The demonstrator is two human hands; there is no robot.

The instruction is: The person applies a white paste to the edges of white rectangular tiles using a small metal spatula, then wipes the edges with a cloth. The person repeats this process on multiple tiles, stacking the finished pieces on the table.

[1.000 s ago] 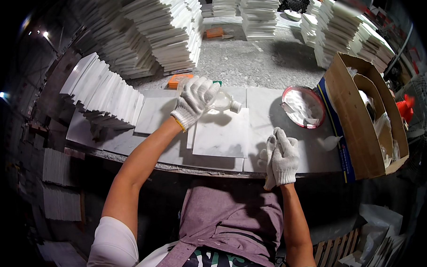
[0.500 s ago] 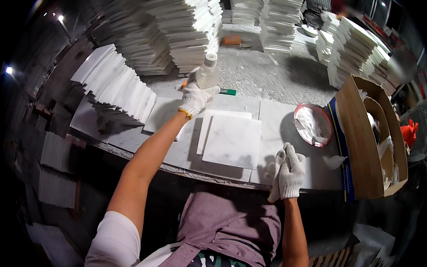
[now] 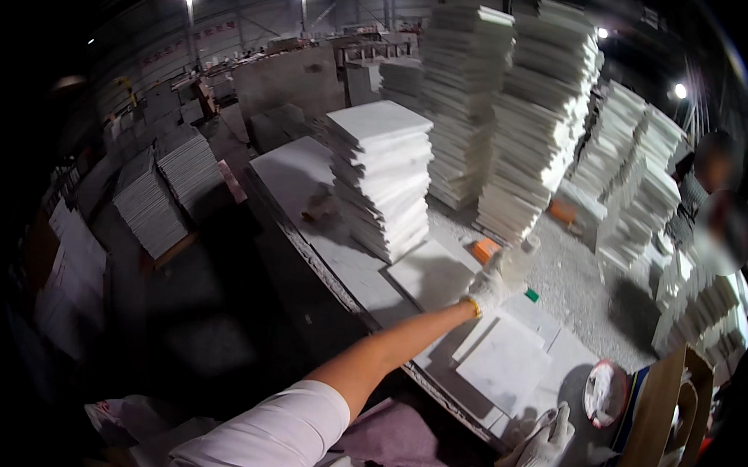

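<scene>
My left hand (image 3: 490,292), in a white knit glove with a yellow cuff edge, is closed round a clear plastic bottle (image 3: 519,257) at the far side of the bench. In front of it lie two overlapping square white marble tiles (image 3: 501,365). My right hand (image 3: 550,441), also gloved, is at the near edge beside those tiles. Its fingers are pressed together over something pale that I cannot make out. Close to the left hand are an orange block (image 3: 485,250) and a small green-ended item (image 3: 532,296). Another tile (image 3: 430,272) lies flat left of that hand.
A tile stack (image 3: 380,176) stands on the bench left of my arm, with tall stacks (image 3: 539,116) behind. At right are a red-rimmed bowl (image 3: 606,393) of white material and an open cardboard box (image 3: 651,432). A person (image 3: 714,167) is at far right.
My view has swung to the left, bringing in more of the hall and floor. The left hand still grips the bottle, and the right hand stays by the tiles.
</scene>
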